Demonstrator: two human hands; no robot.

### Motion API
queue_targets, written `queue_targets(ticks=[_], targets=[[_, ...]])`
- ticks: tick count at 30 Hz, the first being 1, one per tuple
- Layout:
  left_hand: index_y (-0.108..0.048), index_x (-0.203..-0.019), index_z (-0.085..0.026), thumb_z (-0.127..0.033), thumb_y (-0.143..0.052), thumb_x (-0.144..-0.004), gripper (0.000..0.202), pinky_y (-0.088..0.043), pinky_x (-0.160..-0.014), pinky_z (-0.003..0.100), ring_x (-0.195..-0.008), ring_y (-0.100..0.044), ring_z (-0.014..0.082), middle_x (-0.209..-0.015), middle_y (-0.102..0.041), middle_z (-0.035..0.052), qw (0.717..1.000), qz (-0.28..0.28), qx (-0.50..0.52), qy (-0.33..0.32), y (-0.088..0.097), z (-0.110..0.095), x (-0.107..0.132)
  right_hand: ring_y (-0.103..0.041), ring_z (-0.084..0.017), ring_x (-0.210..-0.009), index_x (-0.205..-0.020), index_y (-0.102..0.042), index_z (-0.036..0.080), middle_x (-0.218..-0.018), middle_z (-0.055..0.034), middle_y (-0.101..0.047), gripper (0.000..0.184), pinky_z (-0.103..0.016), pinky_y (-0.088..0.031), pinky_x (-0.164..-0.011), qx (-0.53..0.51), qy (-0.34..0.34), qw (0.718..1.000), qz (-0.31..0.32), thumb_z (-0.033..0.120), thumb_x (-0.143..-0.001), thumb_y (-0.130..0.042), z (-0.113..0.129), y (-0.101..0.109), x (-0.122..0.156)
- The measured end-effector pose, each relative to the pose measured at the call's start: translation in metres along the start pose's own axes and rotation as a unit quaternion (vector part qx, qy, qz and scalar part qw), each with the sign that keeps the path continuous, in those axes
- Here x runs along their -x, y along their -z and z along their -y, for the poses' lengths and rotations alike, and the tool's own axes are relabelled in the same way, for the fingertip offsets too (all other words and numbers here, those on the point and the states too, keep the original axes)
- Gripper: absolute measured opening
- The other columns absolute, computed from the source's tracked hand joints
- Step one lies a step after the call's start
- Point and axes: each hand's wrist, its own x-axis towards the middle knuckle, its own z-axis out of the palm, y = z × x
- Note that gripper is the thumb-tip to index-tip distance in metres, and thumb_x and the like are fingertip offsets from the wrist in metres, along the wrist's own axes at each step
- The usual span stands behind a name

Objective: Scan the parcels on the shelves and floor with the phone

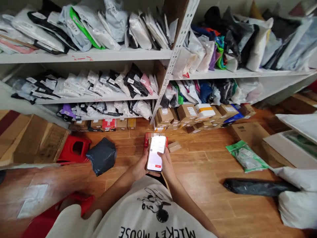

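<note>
out beyond phone, cardboard boxes

Two-handed hold on the phone.
The left hand wraps the phone's left side; the right hand supports its right side, thumb bent over it. Both forearms converge on it from either side.

two hands, one phone, one perforated shelf post
</note>
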Motion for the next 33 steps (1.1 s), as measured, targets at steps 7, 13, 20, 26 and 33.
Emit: queue_targets(ticks=[7,13,20,26,33], targets=[[-0.011,-0.154,-0.038,-0.063,-0.051,-0.088,0.081,-0.057,-0.065,0.038,-0.083,-0.071,0.0263,-0.134,-0.060,0.0126,0.994,-0.087,-0.009,-0.063,-0.026,0.032,0.000,-0.064,-0.027,-0.092,-0.099,-0.062,0.026,-0.096,-0.0006,-0.073,0.034,-0.037,-0.049,-0.080,-0.015,-0.006,0.998,0.054,0.030,-0.065,-0.066,0.004,0.026,0.005],[-0.021,-0.155,-0.032,-0.067,-0.046,-0.088,0.079,-0.057,-0.058,0.037,-0.083,-0.070,0.0273,-0.134,-0.060,0.0135,0.993,-0.088,0.014,-0.081,-0.073,0.064,-0.015,-0.065,-0.025,-0.079,-0.093,-0.064,0.024,-0.089,-0.0008,-0.074,0.029,-0.034,-0.050,-0.071,-0.020,0.004,0.996,0.084,0.029,-0.065,-0.067,0.034,0.069,0.009],[-0.032,-0.150,-0.033,-0.069,-0.050,-0.085,0.077,-0.057,-0.054,0.034,-0.091,-0.069,0.0301,-0.141,-0.054,0.0124,0.990,-0.079,-0.041,-0.110,-0.098,0.097,-0.028,-0.066,-0.025,-0.086,-0.098,-0.062,0.024,-0.093,-0.0016,-0.074,0.037,-0.036,-0.053,-0.076,-0.018,0.043,0.996,0.082,0.022,-0.062,-0.071,0.043,0.110,0.019],[-0.028,-0.152,-0.033,-0.069,-0.049,-0.085,0.079,-0.059,-0.058,0.035,-0.096,-0.069,0.0322,-0.140,-0.055,0.0136,0.990,-0.074,-0.055,-0.106,-0.105,0.109,-0.028,-0.066,-0.025,-0.087,-0.102,-0.061,0.025,-0.096,-0.0015,-0.074,0.040,-0.037,-0.053,-0.079,-0.029,0.043,0.994,0.092,0.022,-0.064,-0.072,0.038,0.123,0.022],[-0.020,-0.153,-0.036,-0.066,-0.047,-0.087,0.077,-0.059,-0.066,0.041,-0.100,-0.067,0.0323,-0.143,-0.053,0.0112,0.986,-0.098,-0.066,-0.115,-0.107,0.111,-0.027,-0.066,-0.027,-0.091,-0.105,-0.063,0.026,-0.099,-0.0010,-0.075,0.038,-0.036,-0.052,-0.078,-0.057,0.023,0.991,0.116,0.025,-0.066,-0.066,0.041,0.129,0.024]])
